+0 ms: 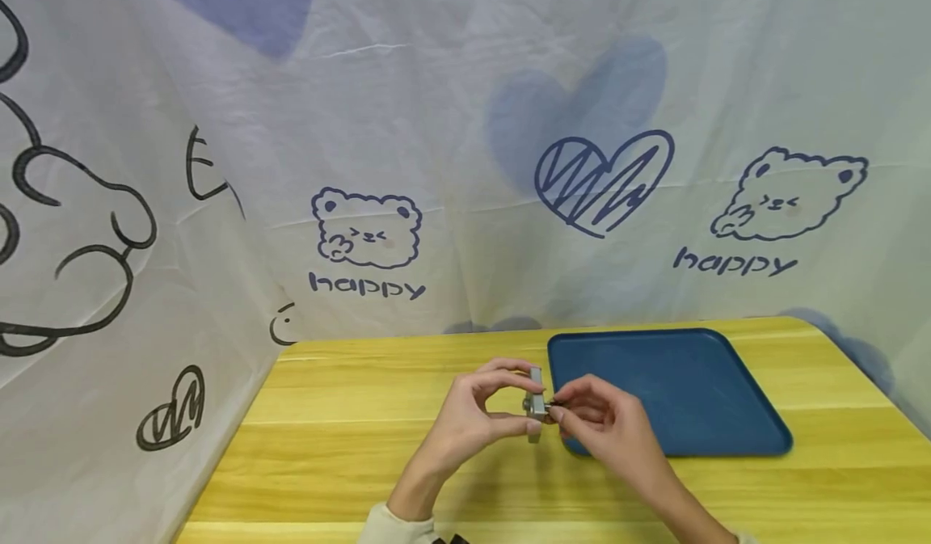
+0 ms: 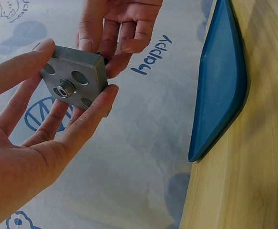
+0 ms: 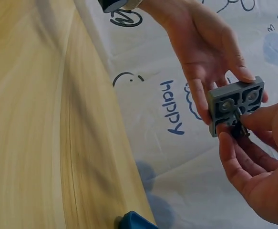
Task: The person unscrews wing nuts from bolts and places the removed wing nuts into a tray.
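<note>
Grey plate (image 2: pixel 67 69) held up above the wooden table (image 1: pixel 349 431)

From my seat I see the square plate upright, a bolt (image 2: pixel 66 88) standing out of its middle among round holes. The left hand (image 1: pixel 473 413) grips it by opposite edges, thumb against fingers. On the ribbed side, the right hand (image 1: pixel 611 424) pinches a small dark piece (image 3: pixel 240 131) beside a thin metal shaft; fingers partly hide its shape from me. Just beyond the right hand, a blue tray (image 1: pixel 655 390) lies on the table, with a printed cloth (image 1: pixel 451 124) hanging behind.
</note>
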{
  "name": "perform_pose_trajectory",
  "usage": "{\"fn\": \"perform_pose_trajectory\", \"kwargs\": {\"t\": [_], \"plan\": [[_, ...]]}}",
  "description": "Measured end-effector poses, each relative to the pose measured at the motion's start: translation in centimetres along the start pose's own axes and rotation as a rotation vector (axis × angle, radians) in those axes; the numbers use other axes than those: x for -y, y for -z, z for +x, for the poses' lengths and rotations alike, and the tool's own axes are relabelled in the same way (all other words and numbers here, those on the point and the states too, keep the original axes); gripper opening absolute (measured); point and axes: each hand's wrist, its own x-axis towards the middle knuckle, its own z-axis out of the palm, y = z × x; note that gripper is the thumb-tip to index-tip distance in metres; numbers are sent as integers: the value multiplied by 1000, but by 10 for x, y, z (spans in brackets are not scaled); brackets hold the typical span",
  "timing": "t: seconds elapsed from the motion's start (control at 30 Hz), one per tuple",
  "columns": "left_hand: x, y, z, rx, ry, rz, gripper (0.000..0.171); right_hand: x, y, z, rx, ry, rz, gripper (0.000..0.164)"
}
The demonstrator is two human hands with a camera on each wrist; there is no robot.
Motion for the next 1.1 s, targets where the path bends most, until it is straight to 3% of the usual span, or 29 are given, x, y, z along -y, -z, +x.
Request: {"fn": "perform_pose_trajectory", "kwargs": {"t": [0.17,0.47,0.7,0.77,0.83,0.97,1.1], "plan": [[-1,1,0,-1,-24,11,35,-1,-4,-3,-51,150,-102,12],[-3,4,1,-8,-29,13,34,-3,-5,-3,-98,510,-316,34],[-3,6,0,-10,-27,18,34,-10,-8,-1,-113,682,-398,43],[-3,7,-1,-13,-33,20,34,-11,-8,-1,-103,664,-378,44],[-3,7,-1,-18,-36,19,35,-10,-8,-2,-76,584,-294,40],[-2,8,-2,-24,-41,25,35,-5,-5,-2,-52,319,-59,31],[-3,7,-1,-28,-34,46,34,1,-2,-1,-68,47,61,27]]}}
